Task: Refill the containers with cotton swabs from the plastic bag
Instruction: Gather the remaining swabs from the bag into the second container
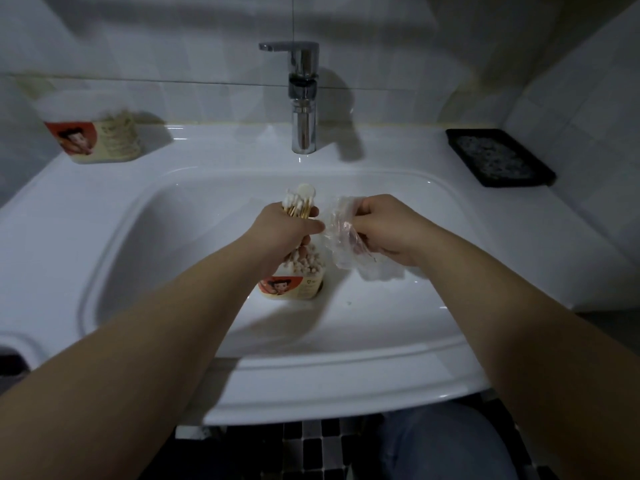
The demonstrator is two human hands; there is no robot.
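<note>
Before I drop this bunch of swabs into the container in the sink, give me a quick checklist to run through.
1. The left hand grips the cotton swabs: ok.
2. The container in the basin is upright and open: ok.
3. Room left in that container: cannot tell.
4. The plastic bag, held by the right hand, is clear of the container's mouth: ok.
5. No water runs from the faucet: ok.
6. The second container on the left ledge is open: cannot tell.

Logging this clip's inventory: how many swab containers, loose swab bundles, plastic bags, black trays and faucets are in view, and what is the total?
Swab containers: 2
Swab bundle: 1
Plastic bag: 1
Black tray: 1
Faucet: 1
Total: 6
</note>
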